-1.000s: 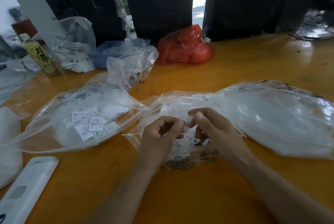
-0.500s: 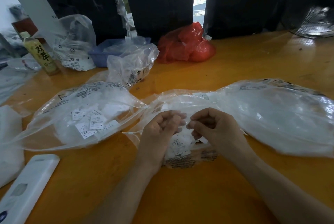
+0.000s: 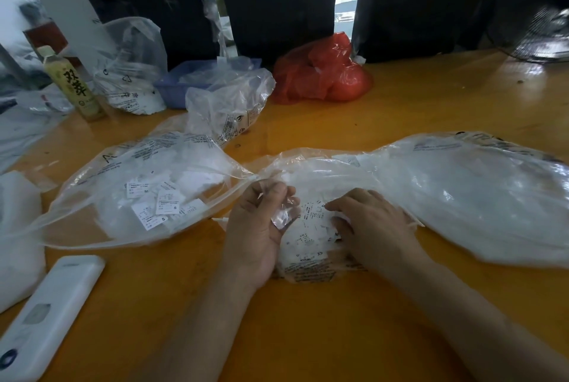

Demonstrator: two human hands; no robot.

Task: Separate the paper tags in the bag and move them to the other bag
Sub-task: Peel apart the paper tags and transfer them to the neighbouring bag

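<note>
Head view looks down on an orange tabletop [image 3: 308, 335] with a small clear plastic bag [image 3: 311, 246] of paper tags [image 3: 308, 218] lying near its middle – take that bag as the landmark. Left hand [image 3: 258, 227] sits at the bag's left edge, palm turned inward, fingers curled and pinching a bit of shiny clear film [image 3: 284, 217] at the bag's mouth. Right hand [image 3: 372, 224] lies palm-down over the bag's right side, fingers spread and fairly straight, their tips pressing on the printed tags; whether any tag is pinched under them cannot be told.

Left of the small bag lies a larger clear bag [image 3: 129, 190], flat and open toward the hands, with several loose white tags [image 3: 154, 203] inside, some marked S and M. Right of the small bag lies a big clear bag [image 3: 468, 197] puffed up with white contents, touching the small bag behind the right hand. Beyond the small bag, toward the far edge, stand a crumpled clear bag [image 3: 228, 104], a blue tray [image 3: 184, 83] behind it and a red plastic bag [image 3: 323, 73]. Far left of the small bag stands a bottle [image 3: 74, 86] with a yellow label – near it, another clear bag [image 3: 132, 70]. Near-left of the small bag lies a white remote-like device [image 3: 46, 317]
</note>
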